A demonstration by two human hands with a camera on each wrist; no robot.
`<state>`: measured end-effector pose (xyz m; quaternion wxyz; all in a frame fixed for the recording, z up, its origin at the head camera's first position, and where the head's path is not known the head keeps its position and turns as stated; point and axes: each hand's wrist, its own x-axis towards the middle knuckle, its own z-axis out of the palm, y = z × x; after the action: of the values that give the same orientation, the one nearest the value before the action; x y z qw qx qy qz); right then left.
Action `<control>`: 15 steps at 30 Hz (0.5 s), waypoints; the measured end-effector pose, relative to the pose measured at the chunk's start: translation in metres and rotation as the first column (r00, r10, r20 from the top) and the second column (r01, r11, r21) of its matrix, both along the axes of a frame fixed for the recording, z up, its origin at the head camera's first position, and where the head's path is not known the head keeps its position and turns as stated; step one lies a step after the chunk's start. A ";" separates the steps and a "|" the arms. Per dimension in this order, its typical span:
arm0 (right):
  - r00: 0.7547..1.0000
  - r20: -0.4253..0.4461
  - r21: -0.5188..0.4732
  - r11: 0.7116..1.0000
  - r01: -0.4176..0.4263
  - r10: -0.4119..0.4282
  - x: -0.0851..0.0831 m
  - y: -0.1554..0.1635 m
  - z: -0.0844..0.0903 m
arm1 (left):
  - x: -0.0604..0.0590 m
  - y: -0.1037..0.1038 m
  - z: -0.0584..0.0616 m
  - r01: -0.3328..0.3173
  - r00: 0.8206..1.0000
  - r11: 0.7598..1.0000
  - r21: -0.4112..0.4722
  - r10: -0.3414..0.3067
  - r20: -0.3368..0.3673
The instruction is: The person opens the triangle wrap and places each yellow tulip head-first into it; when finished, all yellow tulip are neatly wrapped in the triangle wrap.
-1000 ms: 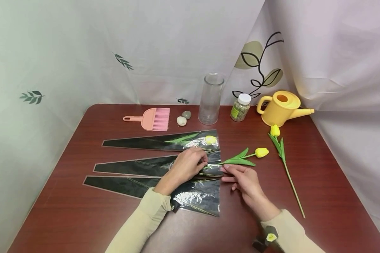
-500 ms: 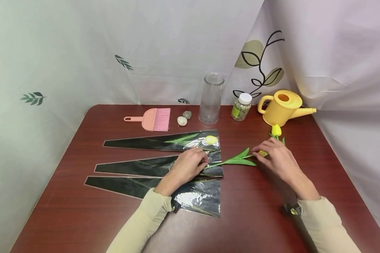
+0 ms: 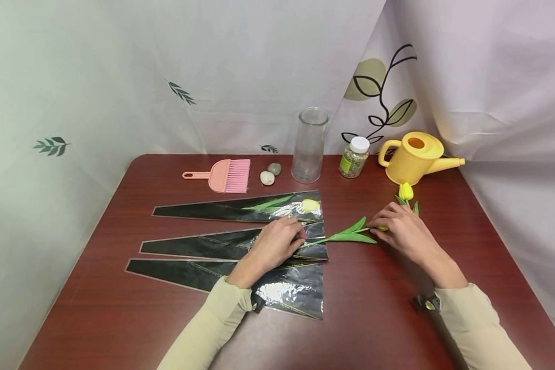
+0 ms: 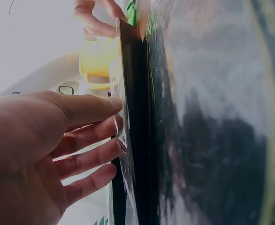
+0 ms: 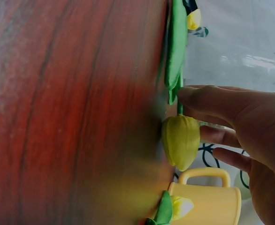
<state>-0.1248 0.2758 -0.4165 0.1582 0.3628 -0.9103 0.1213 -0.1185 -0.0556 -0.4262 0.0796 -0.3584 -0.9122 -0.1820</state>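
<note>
My left hand (image 3: 277, 240) pinches the clear film of the middle black-backed flower sleeve (image 3: 189, 245) near its wide end. In the left wrist view, thumb and fingertips meet the film (image 4: 122, 154), whose edge stands raised off the layer below. A yellow artificial tulip (image 3: 351, 237) lies with its lower stem over or inside that sleeve's mouth, its end hidden by the left hand. My right hand (image 3: 409, 234) pinches the stem just below the bloom (image 5: 180, 140), with thumb and index finger. Green leaves stretch between the two hands.
Another sleeve (image 3: 213, 209) behind holds a tulip; a third sleeve (image 3: 176, 271) lies in front. A second loose tulip (image 3: 406, 191) lies by the yellow watering can (image 3: 409, 159). Along the back are a pink brush with dustpan (image 3: 219, 176), stones (image 3: 267, 178), glass vase (image 3: 308, 149) and lidded jar (image 3: 353, 158).
My right hand has moved from the sleeve's mouth out to the bloom end and taken hold of the stem there. The left hand stays on the sleeve.
</note>
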 end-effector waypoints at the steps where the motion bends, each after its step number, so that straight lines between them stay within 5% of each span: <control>1: 1.000 -0.004 -0.001 1.000 -0.005 0.005 -0.001 0.000 -0.001 | 0.000 0.000 0.000 0.000 1.000 1.000 0.003 0.000 0.003; 15: 0.994 0.069 -0.147 0.986 -0.074 0.085 0.008 -0.013 -0.003 | 0.001 0.001 0.001 0.005 1.000 1.000 0.009 -0.005 -0.012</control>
<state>-0.1167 0.2632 -0.4191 0.1450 0.3815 -0.8892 0.2067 -0.1175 -0.0549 -0.4252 0.0862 -0.3615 -0.9100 -0.1840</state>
